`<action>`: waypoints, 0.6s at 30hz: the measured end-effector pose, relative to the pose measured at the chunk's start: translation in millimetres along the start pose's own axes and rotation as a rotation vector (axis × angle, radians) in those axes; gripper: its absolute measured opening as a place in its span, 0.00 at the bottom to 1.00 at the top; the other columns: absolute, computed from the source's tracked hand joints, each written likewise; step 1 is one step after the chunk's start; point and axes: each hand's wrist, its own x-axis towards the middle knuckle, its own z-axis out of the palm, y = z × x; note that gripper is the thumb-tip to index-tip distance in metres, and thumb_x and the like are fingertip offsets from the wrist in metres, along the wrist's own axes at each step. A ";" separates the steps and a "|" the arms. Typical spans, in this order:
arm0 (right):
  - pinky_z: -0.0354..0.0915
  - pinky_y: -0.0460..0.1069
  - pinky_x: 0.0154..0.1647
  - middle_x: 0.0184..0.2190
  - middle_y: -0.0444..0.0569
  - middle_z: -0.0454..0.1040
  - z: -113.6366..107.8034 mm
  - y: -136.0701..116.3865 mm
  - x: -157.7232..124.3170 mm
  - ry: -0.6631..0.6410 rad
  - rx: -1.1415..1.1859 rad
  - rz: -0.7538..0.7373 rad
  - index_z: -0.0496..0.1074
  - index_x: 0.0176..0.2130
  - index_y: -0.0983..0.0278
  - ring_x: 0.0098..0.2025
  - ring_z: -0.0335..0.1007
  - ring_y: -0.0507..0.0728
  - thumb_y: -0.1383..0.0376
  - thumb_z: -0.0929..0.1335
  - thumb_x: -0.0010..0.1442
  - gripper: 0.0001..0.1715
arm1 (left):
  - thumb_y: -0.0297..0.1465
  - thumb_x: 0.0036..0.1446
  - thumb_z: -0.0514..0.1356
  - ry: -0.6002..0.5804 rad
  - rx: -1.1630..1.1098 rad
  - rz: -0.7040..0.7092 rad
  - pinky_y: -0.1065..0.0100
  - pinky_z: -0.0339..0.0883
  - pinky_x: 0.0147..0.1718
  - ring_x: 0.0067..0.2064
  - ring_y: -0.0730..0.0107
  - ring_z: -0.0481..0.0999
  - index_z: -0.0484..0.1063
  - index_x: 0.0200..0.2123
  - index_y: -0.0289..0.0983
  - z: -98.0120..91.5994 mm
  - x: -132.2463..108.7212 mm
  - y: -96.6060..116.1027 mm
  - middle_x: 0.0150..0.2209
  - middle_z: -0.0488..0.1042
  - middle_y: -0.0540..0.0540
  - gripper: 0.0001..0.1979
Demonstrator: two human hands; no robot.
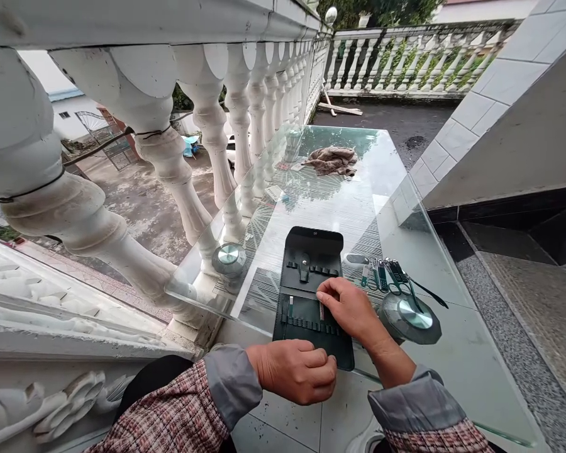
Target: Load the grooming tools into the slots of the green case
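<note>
Black leather manicure case lies open, showing elastic loops.

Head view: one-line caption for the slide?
Left hand and right hand at an open black manicure case on a glass table, loose grooming tools laid beside it.
</note>
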 end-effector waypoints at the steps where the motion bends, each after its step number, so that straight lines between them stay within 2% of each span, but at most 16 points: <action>1: 0.58 0.49 0.34 0.28 0.46 0.69 -1.4 -0.8 -1.5 -0.019 -0.008 -0.017 0.68 0.26 0.62 0.31 0.64 0.54 0.63 0.62 0.53 0.08 | 0.30 0.59 0.54 0.002 -0.001 0.000 0.71 0.60 0.25 0.35 0.72 0.70 0.73 0.35 0.34 0.3 -0.1 0.2 0.41 0.72 0.42 0.09; 10: 0.59 0.49 0.36 0.29 0.46 0.68 -7.9 -0.4 -14.0 -0.102 -0.021 -0.093 0.68 0.25 0.62 0.33 0.63 0.54 0.64 0.63 0.55 0.09 | 0.29 0.60 0.53 -0.020 0.015 0.027 0.70 0.62 0.29 0.36 0.71 0.70 0.73 0.35 0.34 -4.8 0.5 -2.0 0.41 0.72 0.42 0.10; 18: 0.60 0.50 0.36 0.29 0.46 0.69 -12.3 1.6 -16.2 -0.041 -0.001 -0.095 0.68 0.26 0.61 0.34 0.65 0.54 0.63 0.62 0.55 0.09 | 0.28 0.60 0.53 -0.004 -0.004 0.039 0.66 0.66 0.41 0.40 0.68 0.72 0.73 0.34 0.34 -6.4 5.2 -4.1 0.39 0.72 0.42 0.09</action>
